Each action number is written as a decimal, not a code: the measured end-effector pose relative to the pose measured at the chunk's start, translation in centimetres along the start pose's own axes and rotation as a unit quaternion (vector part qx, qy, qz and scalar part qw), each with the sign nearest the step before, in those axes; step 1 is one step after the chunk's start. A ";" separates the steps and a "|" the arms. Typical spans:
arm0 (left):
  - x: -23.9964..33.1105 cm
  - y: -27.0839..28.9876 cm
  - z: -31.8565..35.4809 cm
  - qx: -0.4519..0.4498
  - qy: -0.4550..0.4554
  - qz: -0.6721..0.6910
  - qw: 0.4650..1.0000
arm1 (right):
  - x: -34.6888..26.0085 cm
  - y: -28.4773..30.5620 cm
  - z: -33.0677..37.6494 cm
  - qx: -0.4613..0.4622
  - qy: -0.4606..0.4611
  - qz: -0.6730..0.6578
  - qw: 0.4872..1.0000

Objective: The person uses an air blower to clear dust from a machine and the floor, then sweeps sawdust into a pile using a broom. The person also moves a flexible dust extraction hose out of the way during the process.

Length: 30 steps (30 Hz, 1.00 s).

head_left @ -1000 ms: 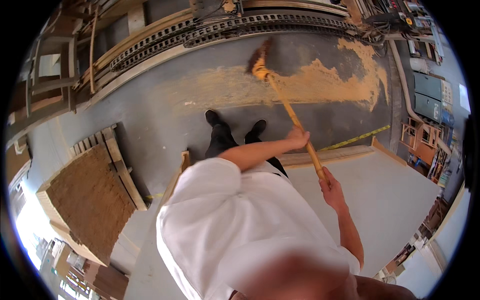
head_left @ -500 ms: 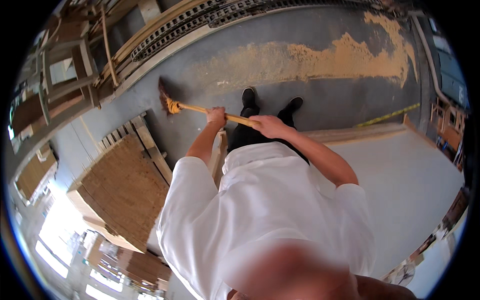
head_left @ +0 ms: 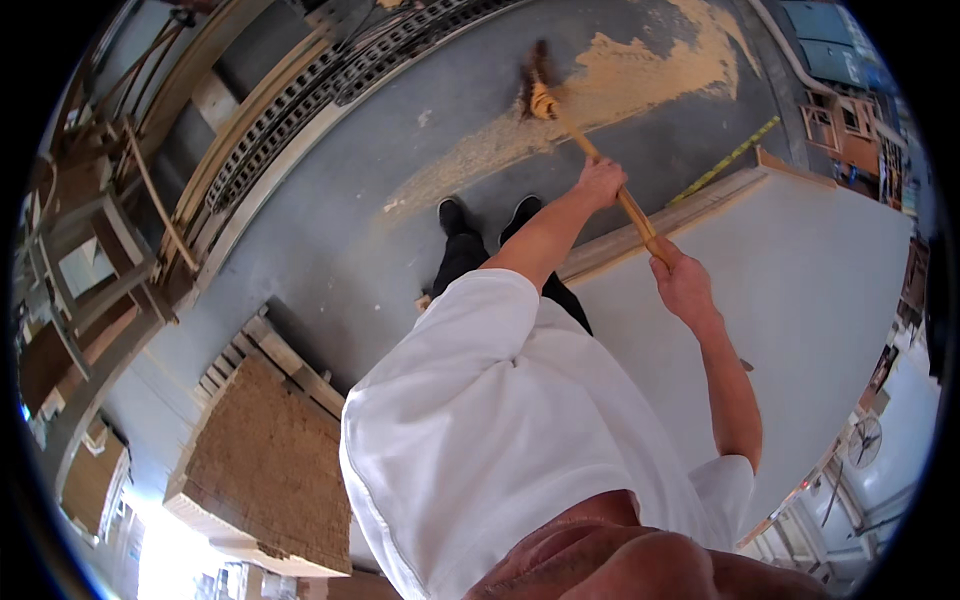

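A broom with a long yellowish wooden handle [head_left: 633, 212] reaches from my body toward the far floor. Its dark bristle head [head_left: 532, 88], bound with yellow cord, is smeared by motion beside a spread of tan sawdust [head_left: 640, 68]. My left hand [head_left: 603, 182] is wrapped round the middle of the handle. Near the handle's end, my right hand [head_left: 684, 283] grips it too, above a large white panel [head_left: 780, 300]. A thinner trail of sawdust [head_left: 450, 165] runs over the grey floor toward my shoes.
A stack of brown boards [head_left: 270, 455] lies on a wooden pallet [head_left: 285, 360] at the left. Along the far left runs a black slotted rail [head_left: 300, 125], with wooden frames [head_left: 100, 260] beside it. A yellow-marked strip [head_left: 725, 160] lies on the floor past the white panel.
The broom head has swung from the left to the far middle, over by the sawdust. Both hands have moved right with the handle, and my body has turned.
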State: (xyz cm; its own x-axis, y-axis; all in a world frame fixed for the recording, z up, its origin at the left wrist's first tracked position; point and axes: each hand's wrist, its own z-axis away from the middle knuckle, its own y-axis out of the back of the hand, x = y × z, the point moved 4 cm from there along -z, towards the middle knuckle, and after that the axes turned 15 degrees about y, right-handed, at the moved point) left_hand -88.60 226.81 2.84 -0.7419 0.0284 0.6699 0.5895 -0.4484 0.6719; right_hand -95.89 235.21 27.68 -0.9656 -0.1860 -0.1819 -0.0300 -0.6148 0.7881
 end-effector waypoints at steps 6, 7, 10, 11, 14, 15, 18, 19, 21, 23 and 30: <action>3.7 1.9 1.3 0.084 -0.054 -0.007 0.995 | 5.3 5.3 4.1 0.088 0.037 -0.150 0.984; 3.0 1.3 3.0 0.089 -0.050 -0.006 0.995 | 6.9 4.5 3.8 0.058 0.029 -0.191 0.979; -2.2 -1.1 9.1 0.004 0.079 -0.004 0.997 | 10.1 -1.3 1.2 -0.027 0.028 -0.314 0.949; -4.4 -2.0 11.2 -0.022 0.128 -0.010 0.991 | 9.8 -3.8 -0.7 -0.055 0.039 -0.350 0.934; -12.1 -5.7 16.4 -0.131 0.286 -0.134 0.940 | 6.1 -10.8 -6.6 -0.079 0.211 -0.243 0.943; -14.3 -6.5 18.2 -0.145 0.340 -0.128 0.920 | 3.6 -11.5 -7.6 -0.102 0.233 -0.196 0.947; -14.3 -8.5 17.7 -0.138 0.371 -0.106 0.912 | 1.2 -11.5 -8.6 -0.114 0.277 -0.116 0.947; -13.9 -9.4 16.8 -0.134 0.359 -0.098 0.918 | 2.8 -10.6 -8.4 -0.121 0.254 -0.066 0.958; -9.3 -11.6 11.2 -0.085 0.288 -0.058 0.952 | 7.8 -7.5 -7.1 -0.083 0.214 -0.030 0.973; -3.1 -11.9 4.4 -0.048 0.189 -0.040 0.980 | 12.1 -1.4 -4.6 -0.021 0.169 -0.064 0.983; 12.9 -7.1 -12.7 0.081 -0.017 0.048 0.995 | 15.2 5.5 0.0 0.099 0.040 0.158 0.982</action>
State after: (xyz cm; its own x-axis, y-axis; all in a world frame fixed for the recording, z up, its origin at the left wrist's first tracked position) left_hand -106.41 218.98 2.69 -0.6704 0.0248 0.7416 0.7023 -0.3016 0.6449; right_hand -110.74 229.01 29.27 -0.9115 -0.4084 0.0496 0.2096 -0.3573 0.9102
